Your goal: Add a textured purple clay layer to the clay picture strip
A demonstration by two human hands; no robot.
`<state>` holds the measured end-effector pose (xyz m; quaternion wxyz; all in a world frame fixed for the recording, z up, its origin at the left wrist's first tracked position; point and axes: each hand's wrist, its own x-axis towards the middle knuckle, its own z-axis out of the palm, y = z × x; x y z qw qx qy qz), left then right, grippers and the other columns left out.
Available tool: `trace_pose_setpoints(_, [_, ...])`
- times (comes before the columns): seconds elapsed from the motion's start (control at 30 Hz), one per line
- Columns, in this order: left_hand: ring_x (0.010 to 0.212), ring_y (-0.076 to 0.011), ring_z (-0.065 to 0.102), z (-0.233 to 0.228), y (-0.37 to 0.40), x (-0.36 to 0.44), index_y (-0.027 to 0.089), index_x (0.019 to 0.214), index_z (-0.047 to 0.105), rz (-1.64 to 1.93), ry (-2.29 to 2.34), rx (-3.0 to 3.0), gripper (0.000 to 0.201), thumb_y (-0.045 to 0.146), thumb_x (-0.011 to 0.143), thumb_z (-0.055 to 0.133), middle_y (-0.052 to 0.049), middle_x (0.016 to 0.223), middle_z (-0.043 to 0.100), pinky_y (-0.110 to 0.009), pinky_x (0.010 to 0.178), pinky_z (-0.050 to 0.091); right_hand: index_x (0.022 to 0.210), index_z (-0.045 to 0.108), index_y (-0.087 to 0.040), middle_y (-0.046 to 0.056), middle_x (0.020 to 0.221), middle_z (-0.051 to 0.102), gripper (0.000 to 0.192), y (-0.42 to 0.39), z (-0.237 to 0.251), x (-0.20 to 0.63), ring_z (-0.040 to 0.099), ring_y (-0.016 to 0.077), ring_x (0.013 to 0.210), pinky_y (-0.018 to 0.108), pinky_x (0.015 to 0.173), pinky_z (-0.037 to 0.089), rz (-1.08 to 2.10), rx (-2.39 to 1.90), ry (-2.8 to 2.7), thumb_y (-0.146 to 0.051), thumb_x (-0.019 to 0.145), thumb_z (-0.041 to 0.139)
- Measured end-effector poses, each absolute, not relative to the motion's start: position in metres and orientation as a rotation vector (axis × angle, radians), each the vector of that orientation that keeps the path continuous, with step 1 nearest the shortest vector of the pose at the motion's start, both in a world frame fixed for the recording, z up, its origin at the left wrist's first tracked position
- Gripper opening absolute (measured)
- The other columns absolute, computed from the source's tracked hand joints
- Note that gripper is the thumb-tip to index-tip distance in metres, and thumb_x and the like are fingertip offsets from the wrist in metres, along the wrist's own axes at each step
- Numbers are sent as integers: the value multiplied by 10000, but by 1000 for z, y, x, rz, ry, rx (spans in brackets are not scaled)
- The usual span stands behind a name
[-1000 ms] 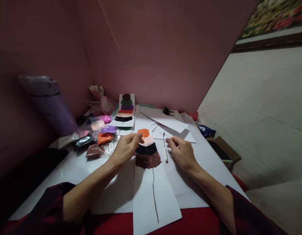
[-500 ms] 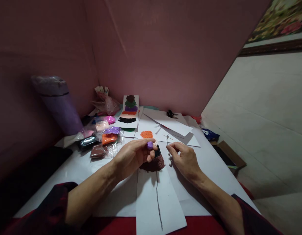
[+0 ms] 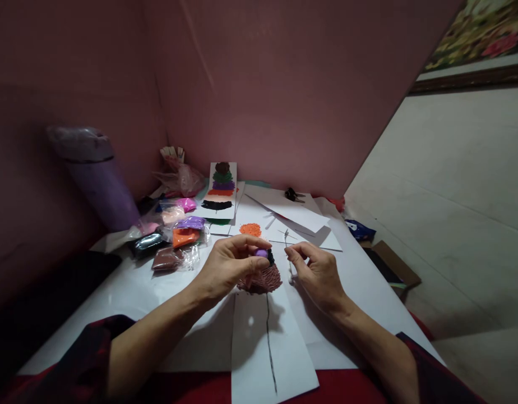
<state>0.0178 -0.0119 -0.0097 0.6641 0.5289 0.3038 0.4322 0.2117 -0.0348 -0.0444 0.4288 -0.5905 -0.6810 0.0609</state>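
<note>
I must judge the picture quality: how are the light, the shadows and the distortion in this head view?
Head view: dim room light, the white paper strip the brightest part; the left hand casts a soft shadow on it; the purple cup is blurred; wide-lens distortion bends the walls at the edges.

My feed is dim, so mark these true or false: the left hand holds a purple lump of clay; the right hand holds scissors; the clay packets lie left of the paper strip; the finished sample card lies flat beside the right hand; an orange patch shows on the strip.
1. The left hand holds a purple clay lump. True.
2. The right hand holds scissors. False: it pinches a thin white tool.
3. The clay packets lie left of the paper strip. True.
4. The sample card lies flat beside the right hand. False: it stands propped at the back wall.
5. An orange patch shows on the strip. True.
</note>
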Motion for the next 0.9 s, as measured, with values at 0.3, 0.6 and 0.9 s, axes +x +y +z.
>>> trace_pose_setpoints(0.3, [432, -36, 444, -4, -13, 18, 138, 712, 689, 1008, 756, 1187, 219, 181, 552, 832, 38, 572, 613, -166, 411, 328, 709, 634, -175, 17, 658, 634, 236, -39, -44, 208, 546, 140, 572, 250, 534, 380, 115, -1348, -1754, -263, 908, 543])
trace_pose_setpoints(0.6, [549, -100, 582, -11, -12, 15, 160, 999, 719, 986, 647, 1218, 358, 283, 670, 789, -26, 742, 678, -235, 522, 478, 733, 634, -181, 17, 688, 653, 204, -42, -44, 207, 566, 138, 596, 247, 530, 379, 90, -1295, -1783, -237, 911, 551])
trace_pose_setpoints(0.9, [413, -66, 467, -11, -15, 13, 157, 945, 706, 958, 671, 1222, 284, 379, 767, 714, 38, 505, 540, -192, 423, 329, 737, 636, -174, 16, 681, 647, 199, -41, -45, 208, 561, 136, 599, 248, 537, 385, 101, -1296, -1789, -225, 910, 553])
